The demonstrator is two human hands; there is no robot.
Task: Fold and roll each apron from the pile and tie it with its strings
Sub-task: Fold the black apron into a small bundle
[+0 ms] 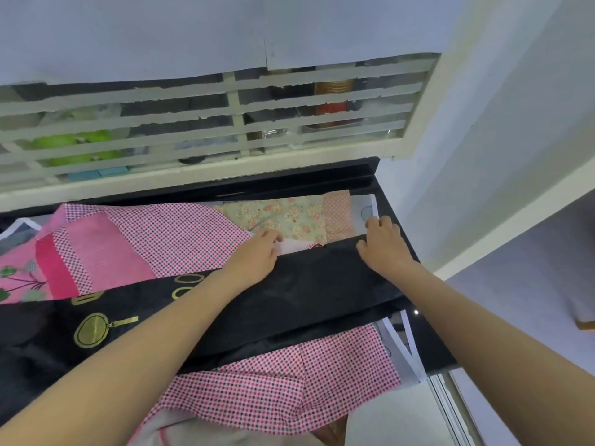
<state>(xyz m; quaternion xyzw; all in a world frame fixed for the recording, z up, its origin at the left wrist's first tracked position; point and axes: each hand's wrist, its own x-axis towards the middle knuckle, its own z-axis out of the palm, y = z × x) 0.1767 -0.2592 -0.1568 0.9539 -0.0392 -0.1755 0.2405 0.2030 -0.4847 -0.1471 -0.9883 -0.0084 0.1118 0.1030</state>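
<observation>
A black apron [289, 300] printed with gold pan shapes lies stretched across the pile on the dark glossy table [415, 336], folded into a long band that runs from the lower left toward the far right edge. Both hands work at its far end. The left hand [257, 252] rests palm down on the upper edge of the black cloth, its fingers curled over the edge beside a pale scrap of fabric; whether this grip pinches the black cloth or only presses on it cannot be told. The right hand [383, 241] sits at the corner of the band near the table's right edge, fingers bent and knuckles up, its grip seemingly bunched on the black fabric's corner, though the fingertips are hidden. Beneath the black apron lies a pink checked apron [180, 235], showing both above the band and below it, where it spills over the near edge of the table. A floral patchwork apron [289, 217] lies just past the hands, and a bright pink apron [22, 275] with a plant motif lies at the far left. Behind the table stands a white slatted window grille [206, 123], with green and red items blurred behind it.
</observation>
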